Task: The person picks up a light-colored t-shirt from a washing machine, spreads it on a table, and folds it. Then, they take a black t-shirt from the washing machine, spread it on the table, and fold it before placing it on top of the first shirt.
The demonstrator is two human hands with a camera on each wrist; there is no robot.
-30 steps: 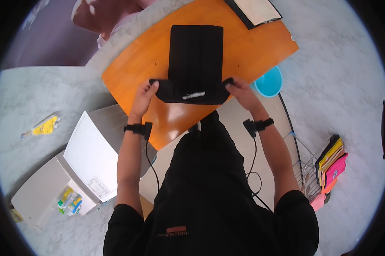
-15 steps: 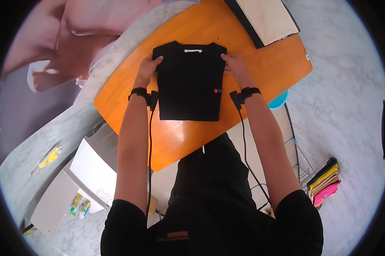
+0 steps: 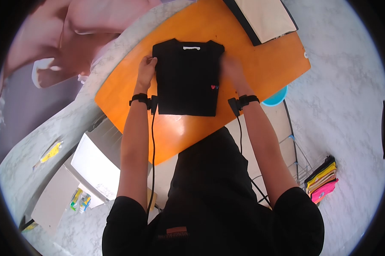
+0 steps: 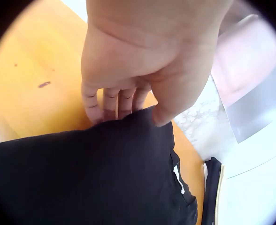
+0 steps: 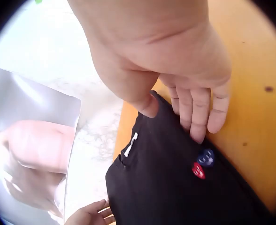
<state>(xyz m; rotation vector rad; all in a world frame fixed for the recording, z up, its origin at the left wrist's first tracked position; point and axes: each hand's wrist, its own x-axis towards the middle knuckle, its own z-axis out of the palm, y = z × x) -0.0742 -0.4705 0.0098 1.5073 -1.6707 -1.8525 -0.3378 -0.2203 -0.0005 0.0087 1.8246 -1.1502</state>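
Observation:
A folded black T-shirt (image 3: 187, 81) lies on the orange wooden table, its neckline and white label at the far end. Two small heart patches, one red (image 5: 198, 170) and one blue (image 5: 206, 158), mark its right side. My left hand (image 3: 147, 71) is at the shirt's left shoulder edge. In the left wrist view its thumb overlaps the black corner, and the fingertips reach the fabric's border. Blurred in the head view, my right hand (image 3: 233, 71) is at the opposite edge. The right wrist view shows its fingers extended along the shirt, thumb near the shoulder.
Folded beige and black clothing (image 3: 267, 21) lies at the table's far right. A blue bucket (image 3: 276, 97) stands below the table's right side. Colourful folded clothes (image 3: 322, 181) sit by a wire rack at right. At left is an open white container (image 3: 94, 164).
The shirt was turned over from a plain black bundle, so its neckline and heart patches show. It then shifted slightly, and both hands eased their hold at its sides.

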